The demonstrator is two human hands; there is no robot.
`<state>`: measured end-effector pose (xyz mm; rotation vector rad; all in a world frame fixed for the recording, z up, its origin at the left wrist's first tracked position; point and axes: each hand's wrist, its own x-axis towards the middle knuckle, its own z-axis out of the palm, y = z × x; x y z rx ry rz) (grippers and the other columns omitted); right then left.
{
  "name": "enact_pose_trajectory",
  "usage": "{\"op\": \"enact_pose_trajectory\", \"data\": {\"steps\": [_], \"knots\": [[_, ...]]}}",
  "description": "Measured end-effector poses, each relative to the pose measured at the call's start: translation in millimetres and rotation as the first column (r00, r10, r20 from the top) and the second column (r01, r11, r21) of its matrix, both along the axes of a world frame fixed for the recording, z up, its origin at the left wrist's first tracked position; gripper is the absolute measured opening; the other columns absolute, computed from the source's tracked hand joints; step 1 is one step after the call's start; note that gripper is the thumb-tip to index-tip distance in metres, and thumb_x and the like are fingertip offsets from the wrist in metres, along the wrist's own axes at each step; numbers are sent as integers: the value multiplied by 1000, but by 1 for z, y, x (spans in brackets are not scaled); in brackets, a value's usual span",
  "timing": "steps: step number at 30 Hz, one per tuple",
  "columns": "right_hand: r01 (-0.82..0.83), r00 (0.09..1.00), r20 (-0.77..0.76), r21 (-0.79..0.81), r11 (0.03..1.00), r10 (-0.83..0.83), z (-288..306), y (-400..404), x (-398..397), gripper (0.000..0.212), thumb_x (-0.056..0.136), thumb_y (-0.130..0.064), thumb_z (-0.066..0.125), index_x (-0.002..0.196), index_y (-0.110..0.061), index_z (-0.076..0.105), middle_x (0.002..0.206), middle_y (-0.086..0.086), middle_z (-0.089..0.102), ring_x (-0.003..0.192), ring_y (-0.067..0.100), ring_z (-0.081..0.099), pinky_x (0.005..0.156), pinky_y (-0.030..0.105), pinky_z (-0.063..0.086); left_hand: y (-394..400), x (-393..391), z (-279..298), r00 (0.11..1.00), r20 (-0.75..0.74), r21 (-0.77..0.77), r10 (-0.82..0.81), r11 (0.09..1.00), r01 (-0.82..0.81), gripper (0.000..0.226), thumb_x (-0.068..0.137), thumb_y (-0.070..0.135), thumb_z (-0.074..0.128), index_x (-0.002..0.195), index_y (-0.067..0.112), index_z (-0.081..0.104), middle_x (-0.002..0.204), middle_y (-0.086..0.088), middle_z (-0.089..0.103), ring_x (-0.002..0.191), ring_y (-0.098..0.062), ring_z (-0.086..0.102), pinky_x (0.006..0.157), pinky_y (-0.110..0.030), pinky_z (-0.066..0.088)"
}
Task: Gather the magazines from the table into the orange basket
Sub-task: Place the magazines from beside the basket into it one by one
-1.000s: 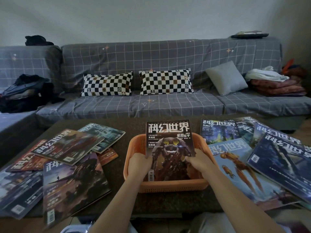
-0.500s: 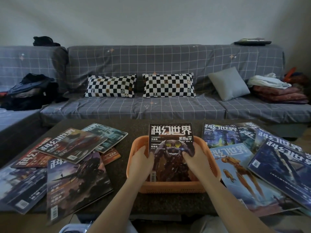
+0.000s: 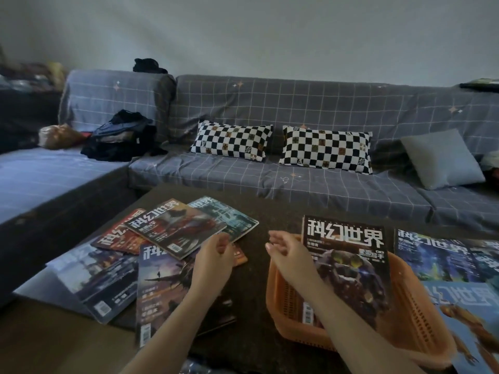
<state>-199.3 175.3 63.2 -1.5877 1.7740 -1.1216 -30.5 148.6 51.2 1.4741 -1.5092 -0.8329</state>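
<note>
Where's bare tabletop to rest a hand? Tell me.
Bare: the dark strip between the left magazine pile and the orange basket, and the table's far edge by the sofa. Crowded: both sides, under overlapping magazines.

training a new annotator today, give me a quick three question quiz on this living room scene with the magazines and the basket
1. True or false: the robot-cover magazine stands propped inside the orange plastic basket.
2. Multiple choice: what do the left hand and right hand hold? A) one magazine each B) the basket's rim C) nothing
3. Fill in: the red-cover magazine on top of the left pile lies nearest the ____ hand.

Key: 1 true; 2 C, both hands hang with loosely curled fingers above the dark table; 3 left.
</note>
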Motion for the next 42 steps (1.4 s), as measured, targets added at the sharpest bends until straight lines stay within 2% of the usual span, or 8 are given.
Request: {"op": "enact_pose_trajectory", "data": {"steps": [2, 5, 14, 26, 30, 35, 38, 42], "knots": [[-45, 999, -21, 17, 999, 46, -4, -22, 16, 33, 91, -28, 58, 124, -23, 55, 118, -5, 61, 87, -5, 54, 69, 7, 40, -10, 21, -9, 1000, 17, 13, 21, 1000, -21, 30, 96, 24, 52, 126, 21, 55, 104, 10, 61, 84, 1, 59, 64, -14, 48], [-109, 991, -73, 85, 990, 115, -12, -58, 38, 35, 91, -32, 56, 125, -23, 54, 117, -6, 60, 84, -3, 53, 63, 7, 38, -26, 45, -19, 998, 19, 39, 64, 997, -64, 28, 95, 25, 54, 122, 19, 57, 112, 3, 62, 97, -9, 59, 84, -31, 52], [-140, 958, -198, 302, 943, 206, -48, -154, 81, 49, 87, -39, 59, 130, -16, 52, 126, 3, 58, 112, 18, 55, 82, 25, 40, -78, 78, -53, 933, 193, 69, 305, 944, -323, 41, 94, 23, 54, 134, 12, 51, 143, -10, 41, 130, -26, 38, 108, -42, 34], [-37, 852, -474, 370, 928, 223, -71, -227, 101, 66, 85, -55, 53, 138, -19, 40, 143, 11, 39, 130, 31, 37, 102, 41, 35, -96, 79, -71, 897, 261, 97, 357, 914, -393, 56, 94, 33, 54, 146, 20, 37, 160, -13, 13, 144, -35, 11, 115, -49, 16], [34, 801, -567, 361, 932, 191, -69, -222, 104, 67, 82, -60, 55, 127, -11, 52, 137, 15, 43, 125, 31, 41, 99, 39, 37, -97, 90, -70, 900, 134, 107, 414, 897, -429, 56, 93, 28, 57, 144, 14, 39, 149, -14, 37, 135, -37, 33, 111, -50, 31], [64, 862, -458, 523, 850, 218, -57, -198, 86, 66, 78, -52, 66, 121, -5, 53, 126, 12, 56, 113, 27, 54, 84, 31, 43, -86, 105, -59, 875, -132, 300, 465, 860, -412, 35, 91, 28, 62, 123, 15, 57, 107, -3, 69, 92, -22, 67, 84, -46, 55], [51, 896, -369, 635, 771, 245, -49, -171, 82, 81, 72, -47, 74, 133, -5, 43, 136, 14, 45, 120, 29, 48, 98, 36, 44, -73, 102, -51, 925, -98, 378, 367, 874, -307, 17, 91, 27, 64, 98, 13, 66, 83, 3, 69, 78, -16, 65, 71, -34, 54], [3, 949, -251, 615, 788, 193, -36, -134, 75, 60, 74, -32, 77, 123, -5, 54, 120, 11, 58, 108, 24, 58, 91, 32, 49, -47, 97, -42, 942, -171, 378, 289, 902, -208, 13, 96, 17, 54, 107, 13, 58, 93, -1, 66, 89, -19, 63, 75, -34, 51]]}}
